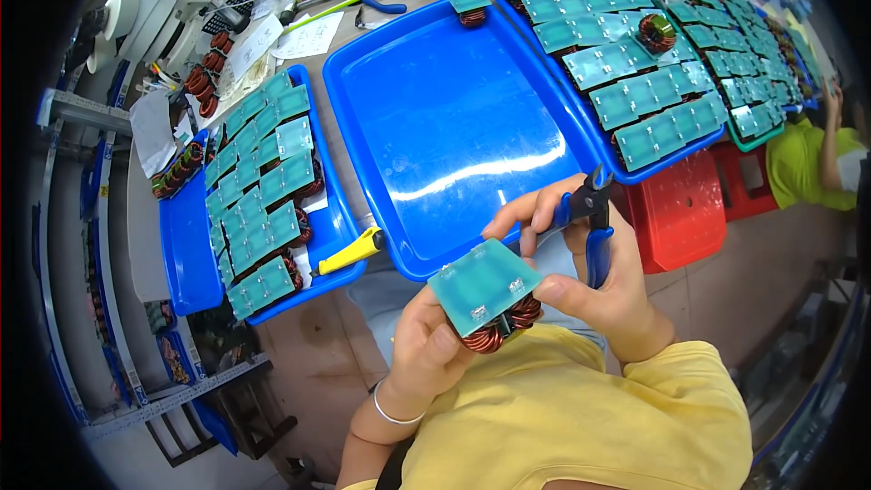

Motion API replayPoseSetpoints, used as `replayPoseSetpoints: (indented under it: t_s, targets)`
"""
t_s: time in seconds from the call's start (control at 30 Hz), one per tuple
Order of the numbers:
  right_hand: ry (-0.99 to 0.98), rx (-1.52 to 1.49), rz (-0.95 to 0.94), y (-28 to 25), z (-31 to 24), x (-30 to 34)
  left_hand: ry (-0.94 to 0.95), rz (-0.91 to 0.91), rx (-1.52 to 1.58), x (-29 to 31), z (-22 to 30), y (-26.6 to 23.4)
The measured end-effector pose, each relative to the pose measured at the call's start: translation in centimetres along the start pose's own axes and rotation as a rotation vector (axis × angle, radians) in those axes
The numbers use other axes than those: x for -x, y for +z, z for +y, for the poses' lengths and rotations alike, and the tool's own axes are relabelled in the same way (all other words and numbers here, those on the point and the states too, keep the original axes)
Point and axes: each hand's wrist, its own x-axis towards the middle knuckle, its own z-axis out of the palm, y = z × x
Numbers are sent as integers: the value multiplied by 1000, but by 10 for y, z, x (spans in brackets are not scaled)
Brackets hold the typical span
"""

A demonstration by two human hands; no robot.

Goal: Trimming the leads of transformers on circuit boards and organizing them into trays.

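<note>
Green board [485, 286], copper coils [484, 338] underneath, sits pinched in the left hand [425, 345]. Beside it, the right hand [626, 295] grips blue cutters [595, 204], thumb by the board's corner. Hold it still, sharp tips off the coils. Past the grip lies a blue tray [454, 118].

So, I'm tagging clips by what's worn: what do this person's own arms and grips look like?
The left grip and right grip are both ungloved. A thin, silver-coloured bangle circles the left wrist; none shows on the right. The right arm has a short, loose yellow sleeve, leaving the forearm bare.
</note>
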Motion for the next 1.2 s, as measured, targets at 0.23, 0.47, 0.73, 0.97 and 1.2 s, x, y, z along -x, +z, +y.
replayPoseSetpoints:
  t_s: [0.23,0.47,0.73,0.97,1.2]
  targets:
    - [-241,40,74,4,8,2,51,-4,-73,0,0,-4]
    - [-279,116,54,6,4,5,110,156,-91,0,-6,8]
    - [13,-88,-121,3,2,2,-63,-126,57,1,-3,-2]
    - [-337,325,-90,8,0,1,101,32,-77,-2,1,5]
    - [-196,282,-29,11,0,5,165,177,-328,-3,8,8]
